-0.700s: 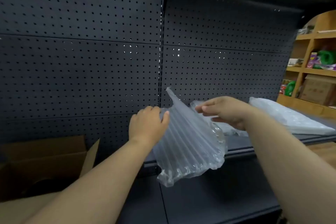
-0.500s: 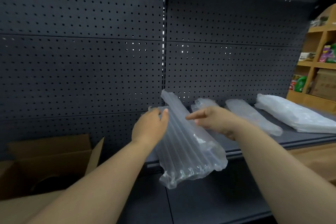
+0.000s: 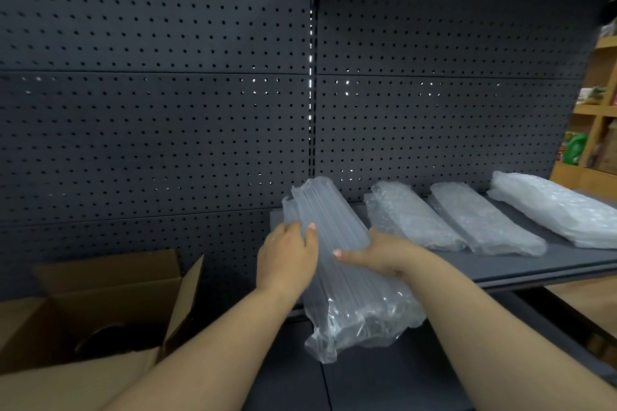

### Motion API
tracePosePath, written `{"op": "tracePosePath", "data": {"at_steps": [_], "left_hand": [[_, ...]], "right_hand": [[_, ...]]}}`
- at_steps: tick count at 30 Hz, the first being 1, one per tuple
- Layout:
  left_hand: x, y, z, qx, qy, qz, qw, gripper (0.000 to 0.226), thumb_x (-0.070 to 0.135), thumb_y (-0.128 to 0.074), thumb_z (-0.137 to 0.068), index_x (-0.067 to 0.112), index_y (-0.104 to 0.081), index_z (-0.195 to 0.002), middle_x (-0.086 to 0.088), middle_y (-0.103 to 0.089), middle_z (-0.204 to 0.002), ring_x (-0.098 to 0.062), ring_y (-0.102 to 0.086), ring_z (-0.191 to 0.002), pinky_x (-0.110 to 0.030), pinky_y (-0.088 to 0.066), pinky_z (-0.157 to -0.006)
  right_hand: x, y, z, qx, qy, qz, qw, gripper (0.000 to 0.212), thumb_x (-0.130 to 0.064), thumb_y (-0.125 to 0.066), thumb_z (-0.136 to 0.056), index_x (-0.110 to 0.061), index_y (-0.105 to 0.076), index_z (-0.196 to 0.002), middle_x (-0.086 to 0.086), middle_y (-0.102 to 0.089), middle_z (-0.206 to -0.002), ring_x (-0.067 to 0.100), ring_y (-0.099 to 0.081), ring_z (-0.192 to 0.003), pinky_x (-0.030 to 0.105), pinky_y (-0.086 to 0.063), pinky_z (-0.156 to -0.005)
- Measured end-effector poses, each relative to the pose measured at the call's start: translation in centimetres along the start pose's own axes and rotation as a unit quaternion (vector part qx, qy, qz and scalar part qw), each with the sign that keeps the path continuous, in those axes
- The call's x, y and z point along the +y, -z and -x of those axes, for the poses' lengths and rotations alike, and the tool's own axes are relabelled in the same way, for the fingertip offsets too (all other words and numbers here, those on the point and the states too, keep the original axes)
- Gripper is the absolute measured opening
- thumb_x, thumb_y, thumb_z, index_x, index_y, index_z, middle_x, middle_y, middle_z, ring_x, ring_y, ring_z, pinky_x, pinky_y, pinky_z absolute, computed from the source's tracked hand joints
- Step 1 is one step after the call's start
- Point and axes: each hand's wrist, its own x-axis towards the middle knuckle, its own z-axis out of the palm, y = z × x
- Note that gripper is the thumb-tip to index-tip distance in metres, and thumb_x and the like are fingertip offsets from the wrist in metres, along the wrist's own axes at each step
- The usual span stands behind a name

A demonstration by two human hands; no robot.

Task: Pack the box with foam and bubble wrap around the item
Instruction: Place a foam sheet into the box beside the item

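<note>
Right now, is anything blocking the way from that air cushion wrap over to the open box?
Nothing visible does. Both hands, left hand and right hand, hold the air cushion wrap; the cardboard box sits open, lower left, with only bare space between.

Both bare forearms reach forward; the left hand (image 3: 287, 257) grips with fingers curled and thumb up; the right hand (image 3: 379, 252) grips too, thumb pointing left.
</note>
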Motion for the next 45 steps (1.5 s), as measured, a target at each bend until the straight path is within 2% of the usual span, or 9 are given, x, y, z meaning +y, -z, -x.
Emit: {"op": "tracePosePath", "data": {"at_steps": [3, 6, 12, 15, 19, 25, 31, 40, 45], "left_hand": [[0.2, -0.2, 0.5, 0.008, 0.007, 0.033, 0.999, 0.044, 0.037, -0.024, -0.102, 0.01, -0.058, -0.113, -0.006, -0.056, -0.119, -0.023, -0.051, -0.11, -0.039, -0.042, -0.096], [0.2, -0.6, 0.7, 0.011, 0.01, 0.028, 0.999, 0.044, 0.036, -0.023, -0.103, 0.01, -0.056, -0.116, -0.007, -0.056, -0.123, -0.024, -0.052, -0.111, -0.041, -0.042, -0.096], [0.4, -1.0, 1.3, 0.007, 0.015, 0.037, 0.999, 0.049, 0.032, -0.022, -0.103, 0.011, -0.031, -0.147, -0.006, -0.036, -0.151, -0.02, -0.033, -0.138, -0.035, -0.029, -0.113], [0.3, -0.9, 1.9, 0.023, -0.001, 0.023, 0.999, 0.05, 0.031, -0.025, -0.103, 0.012, -0.024, -0.15, -0.005, -0.031, -0.154, -0.019, -0.028, -0.141, -0.033, -0.026, -0.114], [-0.2, 0.3, 2.5, 0.078, -0.031, -0.007, 0.996, 0.05, 0.029, -0.03, -0.102, 0.012, -0.026, -0.149, -0.004, -0.031, -0.153, -0.017, -0.029, -0.14, -0.032, -0.026, -0.115], [-3.4, 6.8, 2.6, 0.174, -0.084, -0.097, 0.976, 0.053, 0.032, -0.034, -0.101, 0.014, -0.024, -0.15, -0.007, -0.023, -0.157, -0.018, -0.017, -0.146, -0.033, -0.014, -0.118], [-7.2, 15.3, 2.8, 0.194, -0.158, -0.264, 0.932, 0.058, 0.036, -0.038, -0.098, 0.016, -0.022, -0.15, -0.006, -0.02, -0.158, -0.02, -0.011, -0.148, -0.032, 0.002, -0.117], [-16.9, 26.8, 5.7, -0.007, -0.139, -0.405, 0.904, 0.074, 0.063, -0.038, -0.09, 0.025, -0.018, -0.151, 0.002, -0.033, -0.153, -0.016, -0.027, -0.142, -0.035, -0.012, -0.119], [-23.1, 31.6, 6.9, -0.075, -0.12, -0.406, 0.903, 0.072, 0.062, -0.053, -0.084, 0.029, -0.031, -0.144, 0.005, -0.047, -0.142, -0.015, -0.046, -0.126, -0.035, -0.036, -0.106]], "right_hand": [[-0.2, -0.1, 0.2, 0.006, 0.007, -0.025, 1.0, 0.084, -0.061, -0.038, -0.092, -0.008, -0.013, -0.152, 0.01, -0.024, -0.158, 0.029, -0.028, -0.143, 0.037, -0.027, -0.112], [-0.5, -0.2, 0.3, 0.03, 0.0, -0.079, 0.996, 0.061, -0.044, -0.028, -0.102, -0.006, -0.023, -0.15, 0.012, -0.031, -0.154, 0.028, -0.032, -0.14, 0.032, -0.027, -0.11], [-0.2, -0.9, -0.3, 0.011, -0.007, -0.212, 0.977, 0.061, -0.036, -0.061, -0.088, -0.006, -0.043, -0.138, 0.013, -0.054, -0.134, 0.031, -0.054, -0.12, 0.041, -0.044, -0.104], [-0.3, -0.8, 0.2, -0.005, -0.008, -0.265, 0.964, 0.073, -0.03, -0.08, -0.072, -0.004, -0.047, -0.132, 0.015, -0.06, -0.124, 0.03, -0.061, -0.107, 0.042, -0.053, -0.091], [-1.4, -0.3, 0.9, -0.03, 0.015, -0.29, 0.956, 0.063, -0.015, -0.083, -0.066, 0.0, -0.056, -0.12, 0.018, -0.068, -0.108, 0.032, -0.068, -0.094, 0.041, -0.057, -0.081], [-5.1, -0.7, 3.1, -0.012, 0.09, -0.163, 0.982, 0.076, -0.028, -0.085, -0.041, -0.011, -0.058, -0.11, 0.013, -0.066, -0.11, 0.033, -0.065, -0.099, 0.05, -0.053, -0.091], [-10.6, -3.1, 6.3, -0.012, 0.181, -0.002, 0.983, 0.053, -0.02, -0.08, -0.068, -0.017, -0.051, -0.113, 0.005, -0.059, -0.109, 0.027, -0.059, -0.099, 0.043, -0.052, -0.089], [-20.1, -11.4, 8.9, 0.056, 0.316, 0.226, 0.92, 0.066, -0.022, -0.076, -0.072, -0.027, -0.041, -0.128, -0.003, -0.052, -0.105, 0.019, -0.052, -0.088, 0.022, -0.035, -0.055], [-25.3, -16.5, 10.0, 0.094, 0.349, 0.288, 0.887, 0.061, -0.023, -0.072, -0.073, -0.033, -0.04, -0.124, -0.005, -0.052, -0.096, 0.016, -0.053, -0.082, 0.022, -0.036, -0.052]]}}
